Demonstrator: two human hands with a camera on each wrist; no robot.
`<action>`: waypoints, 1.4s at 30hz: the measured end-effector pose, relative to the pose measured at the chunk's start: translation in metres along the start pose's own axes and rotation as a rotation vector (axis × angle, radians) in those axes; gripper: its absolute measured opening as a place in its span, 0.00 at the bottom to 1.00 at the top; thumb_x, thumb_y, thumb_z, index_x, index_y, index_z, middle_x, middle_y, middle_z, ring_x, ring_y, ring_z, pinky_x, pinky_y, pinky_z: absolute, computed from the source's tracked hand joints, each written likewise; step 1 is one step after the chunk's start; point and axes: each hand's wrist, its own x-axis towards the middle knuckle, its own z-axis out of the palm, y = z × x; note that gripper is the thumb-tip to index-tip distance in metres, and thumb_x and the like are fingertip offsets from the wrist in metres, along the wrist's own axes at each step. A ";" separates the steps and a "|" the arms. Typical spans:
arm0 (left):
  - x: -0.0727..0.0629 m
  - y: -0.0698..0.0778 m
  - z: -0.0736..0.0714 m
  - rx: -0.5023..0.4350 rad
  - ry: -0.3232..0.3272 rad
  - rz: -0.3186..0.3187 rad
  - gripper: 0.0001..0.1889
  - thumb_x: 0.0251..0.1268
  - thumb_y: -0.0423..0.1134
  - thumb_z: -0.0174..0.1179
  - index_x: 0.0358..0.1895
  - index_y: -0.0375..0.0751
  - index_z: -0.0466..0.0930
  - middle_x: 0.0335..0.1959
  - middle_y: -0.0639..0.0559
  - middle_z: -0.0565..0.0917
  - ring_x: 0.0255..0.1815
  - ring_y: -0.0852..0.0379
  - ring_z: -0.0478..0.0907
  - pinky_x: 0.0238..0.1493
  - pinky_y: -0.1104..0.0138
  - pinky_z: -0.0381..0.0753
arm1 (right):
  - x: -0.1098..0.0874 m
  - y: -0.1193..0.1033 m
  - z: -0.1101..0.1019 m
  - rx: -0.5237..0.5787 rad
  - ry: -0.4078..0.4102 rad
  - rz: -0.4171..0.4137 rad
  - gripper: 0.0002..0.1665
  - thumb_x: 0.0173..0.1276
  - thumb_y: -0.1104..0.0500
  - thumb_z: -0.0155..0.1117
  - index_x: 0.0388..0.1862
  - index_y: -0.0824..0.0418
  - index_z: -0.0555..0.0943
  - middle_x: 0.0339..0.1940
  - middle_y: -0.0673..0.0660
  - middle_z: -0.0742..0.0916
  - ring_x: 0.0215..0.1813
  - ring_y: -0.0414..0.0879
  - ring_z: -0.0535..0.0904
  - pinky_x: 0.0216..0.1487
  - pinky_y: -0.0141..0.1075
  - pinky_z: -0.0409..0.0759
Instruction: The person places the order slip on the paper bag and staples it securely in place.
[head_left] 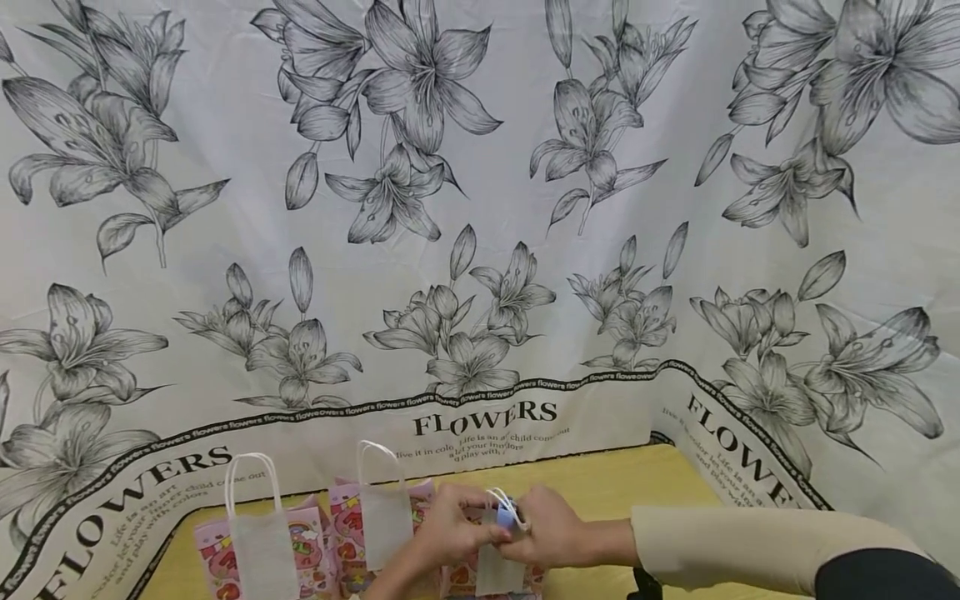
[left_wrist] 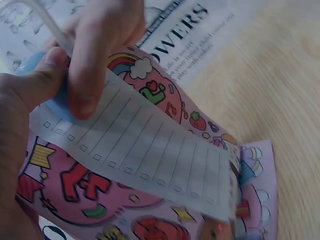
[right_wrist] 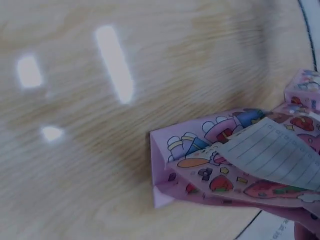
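At the table's front, both hands meet at the top edge of a pink cartoon-printed paper gift bag point(left_wrist: 127, 185). A white checklist sheet point(left_wrist: 145, 145) with ruled lines and small boxes lies along the bag's face. My left hand point(head_left: 453, 529) pinches a small rounded light-blue object point(head_left: 506, 516) at the sheet's top, its thumb on top. My right hand point(head_left: 551, 529) grips the same blue object from the other side. What kind of object it is cannot be made out. White cord handles loop up beside the fingers. In the right wrist view the bag's base point(right_wrist: 167, 170) points outward.
Two more pink gift bags, a left one point(head_left: 311, 546) and a middle one point(head_left: 348, 525), stand to the left with white sheets and cord handles. A flower-printed curtain point(head_left: 480, 208) hangs behind the yellowish wooden table point(head_left: 600, 483). Something black point(head_left: 647, 583) sits below the right forearm.
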 end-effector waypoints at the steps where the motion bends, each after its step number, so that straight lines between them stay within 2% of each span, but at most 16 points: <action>1: -0.005 0.002 0.003 -0.023 -0.004 -0.012 0.13 0.48 0.29 0.74 0.39 0.33 0.87 0.37 0.48 0.87 0.37 0.58 0.85 0.34 0.63 0.84 | -0.005 -0.004 0.002 -0.001 0.008 -0.005 0.22 0.45 0.56 0.73 0.11 0.46 0.66 0.11 0.33 0.65 0.17 0.21 0.53 0.14 0.18 0.54; 3: -0.012 0.005 0.007 -0.021 -0.009 -0.017 0.13 0.48 0.29 0.74 0.39 0.33 0.87 0.37 0.47 0.87 0.37 0.58 0.85 0.34 0.63 0.84 | -0.013 -0.009 0.005 -0.001 0.019 -0.020 0.20 0.44 0.57 0.73 0.12 0.46 0.68 0.11 0.33 0.67 0.17 0.20 0.53 0.14 0.17 0.54; 6: -0.013 0.013 0.007 -0.006 -0.012 -0.057 0.12 0.49 0.32 0.74 0.39 0.36 0.88 0.37 0.50 0.87 0.36 0.59 0.84 0.34 0.64 0.84 | -0.014 -0.014 0.001 -0.002 0.000 -0.012 0.18 0.45 0.56 0.74 0.13 0.47 0.70 0.11 0.33 0.69 0.17 0.20 0.54 0.14 0.17 0.56; 8: -0.011 0.018 0.006 0.028 -0.006 -0.063 0.12 0.49 0.33 0.74 0.40 0.38 0.88 0.37 0.53 0.87 0.36 0.60 0.84 0.33 0.64 0.84 | -0.011 -0.015 -0.004 0.011 -0.040 -0.004 0.17 0.48 0.55 0.74 0.15 0.46 0.72 0.12 0.33 0.70 0.17 0.20 0.55 0.14 0.17 0.57; 14: -0.005 0.026 0.009 0.006 -0.029 -0.136 0.13 0.53 0.36 0.73 0.43 0.40 0.87 0.41 0.54 0.87 0.39 0.60 0.84 0.35 0.65 0.84 | -0.008 -0.013 -0.021 0.029 -0.114 -0.015 0.16 0.52 0.52 0.74 0.17 0.46 0.73 0.12 0.33 0.70 0.16 0.21 0.56 0.14 0.17 0.59; 21: -0.003 0.028 0.003 0.042 0.029 -0.194 0.16 0.52 0.34 0.74 0.46 0.39 0.86 0.44 0.50 0.86 0.45 0.57 0.83 0.40 0.66 0.83 | 0.002 -0.006 -0.021 -0.020 -0.199 0.099 0.19 0.56 0.44 0.71 0.16 0.46 0.71 0.11 0.33 0.69 0.13 0.23 0.59 0.13 0.19 0.62; 24: -0.003 0.028 0.001 0.061 0.035 -0.222 0.17 0.52 0.36 0.74 0.46 0.39 0.86 0.44 0.50 0.86 0.45 0.57 0.83 0.40 0.67 0.82 | 0.004 -0.005 -0.021 -0.033 -0.208 0.107 0.18 0.56 0.43 0.71 0.18 0.47 0.73 0.12 0.34 0.70 0.14 0.24 0.60 0.14 0.20 0.63; 31: -0.003 0.032 -0.004 0.175 0.022 -0.291 0.17 0.51 0.45 0.75 0.45 0.47 0.87 0.43 0.58 0.86 0.45 0.59 0.83 0.42 0.69 0.81 | 0.004 -0.002 -0.021 -0.016 -0.219 0.073 0.17 0.62 0.40 0.67 0.22 0.47 0.75 0.13 0.34 0.70 0.15 0.25 0.60 0.16 0.20 0.63; 35: -0.005 0.032 -0.004 0.199 0.015 -0.334 0.20 0.49 0.47 0.75 0.47 0.48 0.86 0.45 0.58 0.85 0.46 0.59 0.82 0.44 0.69 0.80 | 0.002 0.000 -0.020 0.020 -0.242 0.087 0.18 0.66 0.37 0.62 0.27 0.48 0.78 0.15 0.35 0.72 0.16 0.26 0.62 0.17 0.20 0.64; 42: -0.008 0.034 -0.002 0.195 0.016 -0.373 0.20 0.49 0.48 0.75 0.46 0.48 0.86 0.44 0.59 0.85 0.47 0.59 0.81 0.47 0.67 0.79 | -0.004 0.000 -0.016 0.026 -0.244 0.113 0.19 0.65 0.35 0.63 0.32 0.49 0.80 0.18 0.36 0.76 0.18 0.28 0.67 0.20 0.21 0.67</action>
